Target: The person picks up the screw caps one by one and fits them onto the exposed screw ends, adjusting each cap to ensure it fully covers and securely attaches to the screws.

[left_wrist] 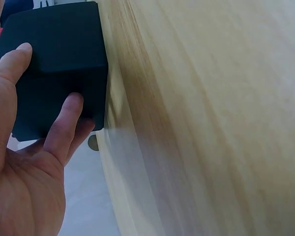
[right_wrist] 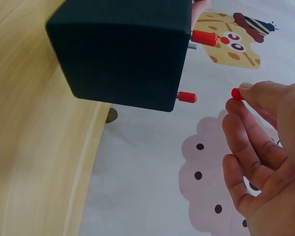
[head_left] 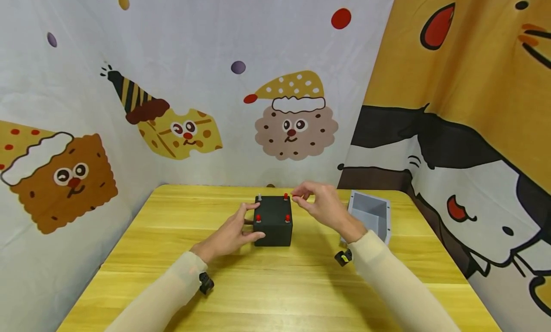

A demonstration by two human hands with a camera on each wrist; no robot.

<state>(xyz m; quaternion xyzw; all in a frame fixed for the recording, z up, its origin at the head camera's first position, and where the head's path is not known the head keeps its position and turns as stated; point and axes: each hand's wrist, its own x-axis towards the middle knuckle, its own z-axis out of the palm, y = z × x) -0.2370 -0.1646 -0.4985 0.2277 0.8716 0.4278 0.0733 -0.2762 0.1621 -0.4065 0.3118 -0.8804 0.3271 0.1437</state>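
Observation:
A black box [head_left: 273, 234] stands on the table, with a short metal post at each top corner. Three posts carry red caps, one being the front right cap [head_left: 287, 218]; the back left post [head_left: 259, 197] is bare silver. My left hand [head_left: 230, 234] holds the box from its left side, thumb on the front face and a finger at the top edge. Between thumb and index finger, my right hand [head_left: 325, 207] pinches a small loose red cap [right_wrist: 237, 93]. This cap is apart from the box, just right of its back right corner.
To the right of the box a grey open bin [head_left: 352, 207] stands on the wooden table [head_left: 275, 293], partly behind my right forearm. A printed cartoon curtain [head_left: 241, 26] hangs behind the table and along its sides.

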